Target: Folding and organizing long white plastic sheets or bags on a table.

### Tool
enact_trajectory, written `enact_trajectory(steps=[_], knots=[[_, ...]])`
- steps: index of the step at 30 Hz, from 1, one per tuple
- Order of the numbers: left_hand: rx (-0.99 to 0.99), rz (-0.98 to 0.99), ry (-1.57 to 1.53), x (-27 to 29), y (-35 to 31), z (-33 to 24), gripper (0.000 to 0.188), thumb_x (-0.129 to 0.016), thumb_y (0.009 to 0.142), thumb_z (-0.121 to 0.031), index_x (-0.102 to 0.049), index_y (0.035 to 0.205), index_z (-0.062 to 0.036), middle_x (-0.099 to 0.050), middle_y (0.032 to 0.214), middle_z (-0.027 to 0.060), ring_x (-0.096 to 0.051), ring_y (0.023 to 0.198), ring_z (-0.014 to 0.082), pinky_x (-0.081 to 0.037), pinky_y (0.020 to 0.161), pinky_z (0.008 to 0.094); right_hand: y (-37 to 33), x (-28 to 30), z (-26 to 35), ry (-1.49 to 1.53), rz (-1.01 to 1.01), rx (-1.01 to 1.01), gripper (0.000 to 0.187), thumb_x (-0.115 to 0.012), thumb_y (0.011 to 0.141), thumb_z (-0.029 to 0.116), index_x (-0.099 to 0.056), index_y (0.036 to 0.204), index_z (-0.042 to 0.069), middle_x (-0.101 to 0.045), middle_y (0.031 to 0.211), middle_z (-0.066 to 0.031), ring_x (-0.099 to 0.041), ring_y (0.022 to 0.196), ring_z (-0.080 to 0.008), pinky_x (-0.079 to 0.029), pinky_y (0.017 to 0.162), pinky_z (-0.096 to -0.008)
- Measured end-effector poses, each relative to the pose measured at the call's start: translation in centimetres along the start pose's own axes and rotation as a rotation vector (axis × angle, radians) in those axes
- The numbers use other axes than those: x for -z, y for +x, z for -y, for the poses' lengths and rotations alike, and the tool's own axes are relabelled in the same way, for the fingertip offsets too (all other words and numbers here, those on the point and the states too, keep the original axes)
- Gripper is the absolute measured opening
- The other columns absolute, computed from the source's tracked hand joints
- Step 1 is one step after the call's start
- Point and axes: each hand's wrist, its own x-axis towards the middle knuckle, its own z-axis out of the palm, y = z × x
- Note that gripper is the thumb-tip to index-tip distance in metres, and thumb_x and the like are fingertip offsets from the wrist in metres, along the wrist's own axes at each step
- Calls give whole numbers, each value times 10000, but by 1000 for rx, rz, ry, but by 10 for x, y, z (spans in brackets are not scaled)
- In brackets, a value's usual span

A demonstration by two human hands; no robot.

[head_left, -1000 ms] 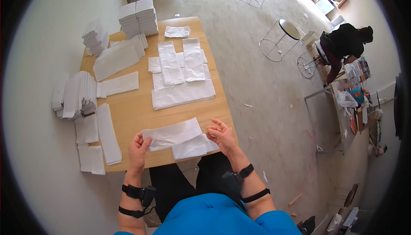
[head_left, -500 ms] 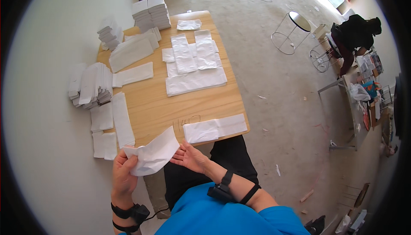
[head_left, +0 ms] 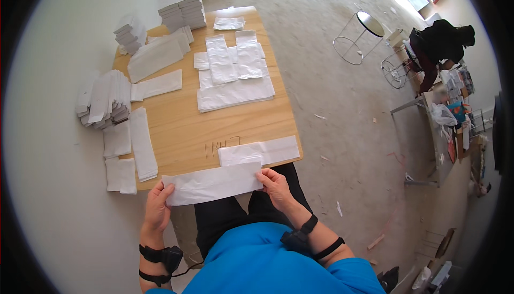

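Note:
A long, flat white paper strip [head_left: 211, 183] is stretched between my two hands, just off the table's near edge and above my lap. My left hand [head_left: 156, 207] pinches its left end between thumb and fingers. At the right end, my right hand [head_left: 276, 188] grips the strip the same way. Behind it, another white paper piece [head_left: 279, 148] lies along the near edge of the wooden table [head_left: 182, 128], its front partly covered by the held strip. Farther back, flat white paper pieces [head_left: 238, 95] are layered across one another.
Tall stacks of folded white paper [head_left: 190, 8] and a fanned pile [head_left: 110, 101] line the table's left side by the wall. A round stool [head_left: 369, 24] stands on the floor to the right. Beyond it, a person [head_left: 441, 42] bends over a cluttered table [head_left: 436, 128].
The paper strip, curved and held by my left hand alone before, is now drawn out flat. My right hand has moved right and closed on its right end. The view has shifted slightly.

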Motion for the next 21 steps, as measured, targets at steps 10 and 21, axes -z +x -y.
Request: enact_trajectory(steps=[10, 21], knots=[[-56, -99, 122, 31, 65, 60, 199, -604, 959, -171, -611, 1101, -31, -656, 1001, 12, -589, 893, 78, -463, 809, 236, 39, 2, 13, -744, -354, 292, 222, -714, 796, 240, -714, 837, 22, -689, 707, -61, -652, 661, -144, -502, 631, -292], [6, -190, 261, 37, 117, 83, 206, -607, 957, -188, -620, 1068, -16, -641, 960, 3, -561, 858, 72, -444, 775, 234, 78, 8, 9, -984, -509, 247, 212, -672, 760, 268, -733, 807, 70, -700, 738, -105, -685, 724, -275, -528, 684, -371]])
